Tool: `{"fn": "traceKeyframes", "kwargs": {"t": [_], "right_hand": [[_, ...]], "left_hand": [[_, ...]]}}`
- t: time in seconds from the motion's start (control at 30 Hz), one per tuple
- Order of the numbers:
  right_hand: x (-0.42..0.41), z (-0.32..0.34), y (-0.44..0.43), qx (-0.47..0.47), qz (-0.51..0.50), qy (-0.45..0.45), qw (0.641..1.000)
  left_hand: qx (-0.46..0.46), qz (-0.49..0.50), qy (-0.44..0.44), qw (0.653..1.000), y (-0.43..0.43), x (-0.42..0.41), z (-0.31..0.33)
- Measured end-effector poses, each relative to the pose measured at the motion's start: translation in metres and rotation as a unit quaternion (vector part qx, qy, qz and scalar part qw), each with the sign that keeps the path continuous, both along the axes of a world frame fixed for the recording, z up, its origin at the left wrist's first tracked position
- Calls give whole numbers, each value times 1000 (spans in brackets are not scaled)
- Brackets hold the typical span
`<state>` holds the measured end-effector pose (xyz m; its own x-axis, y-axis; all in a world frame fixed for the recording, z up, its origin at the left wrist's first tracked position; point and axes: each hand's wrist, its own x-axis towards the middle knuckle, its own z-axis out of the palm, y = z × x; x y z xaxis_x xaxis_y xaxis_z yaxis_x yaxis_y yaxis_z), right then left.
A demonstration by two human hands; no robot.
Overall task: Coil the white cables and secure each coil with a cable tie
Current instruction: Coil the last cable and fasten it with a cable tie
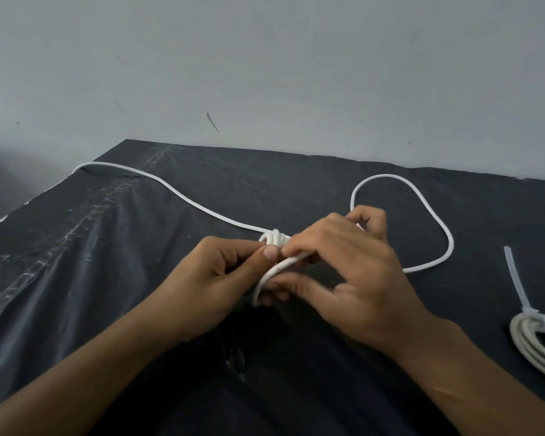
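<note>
— Centre of the frame, what's there?
— Both hands together over a black table cover (114,247); left hand (214,278) pinching a small coil (272,239) of white cable (183,196) between thumb and fingers; right hand (346,265) closed on the same coil, a strand passing under its fingers.
— And the loose cable?
— One run trails to the upper left, over the cover's edge; another makes a wide loop at upper right, behind the right hand, lying flat.
— Anything else?
— Lower right edge: a finished coil (535,350), partly cut off by the frame; cable tie (516,281) cinched round it, tail pointing up the frame; well apart from the hands.
</note>
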<state>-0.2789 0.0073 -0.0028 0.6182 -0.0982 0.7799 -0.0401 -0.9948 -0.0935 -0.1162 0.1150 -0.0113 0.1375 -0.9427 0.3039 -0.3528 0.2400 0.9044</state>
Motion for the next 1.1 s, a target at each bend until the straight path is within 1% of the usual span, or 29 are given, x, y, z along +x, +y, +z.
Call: {"fn": "traceKeyframes", "kwargs": {"t": [0.1, 0.17, 0.23, 0.3, 0.4, 0.47, 0.6, 0.67, 0.73, 0.87, 0.93, 1.03, 1.1], "right_hand": [[-3, 1, -4, 101, -1, -17, 995], [-3, 1, -7, 177, 7, -38, 983], [-4, 1, -14, 259, 34, -57, 964], [-4, -1, -21, 327, 43, -55, 943], [-6, -9, -33, 404, -14, -62, 912], [-11, -11, -42, 428, -65, -58, 900], [-16, -14, -46, 373, -110, 53, 920], [-17, -15, -46, 343, -136, 86, 925], [-18, -16, -48, 310, -159, 106, 931], [-23, -17, -50, 195, -184, 151, 952], [-20, -15, -44, 150, -157, 173, 961], [-13, -8, -26, 105, -58, 201, 972], [-8, -4, -11, 57, -10, 205, 977]], "left_hand": [[8, -73, 43, 996, 2, -2, 5], [21, -122, 116, 985, 3, -4, 4], [40, -158, 195, 967, 4, -6, 3], [52, -190, 242, 950, 3, -6, 3], [29, -233, 305, 923, 4, 0, 6], [7, -240, 364, 900, 4, 4, 9], [-19, -192, 447, 874, 1, 11, 11], [-34, -176, 486, 856, 1, 14, 13], [-54, -137, 506, 850, 0, 19, 14], [-97, -37, 521, 847, -3, 28, 16], [-109, 13, 505, 856, -6, 32, 15], [-132, 67, 462, 874, -8, 35, 9], [-145, 98, 421, 890, -9, 34, 6]]}}
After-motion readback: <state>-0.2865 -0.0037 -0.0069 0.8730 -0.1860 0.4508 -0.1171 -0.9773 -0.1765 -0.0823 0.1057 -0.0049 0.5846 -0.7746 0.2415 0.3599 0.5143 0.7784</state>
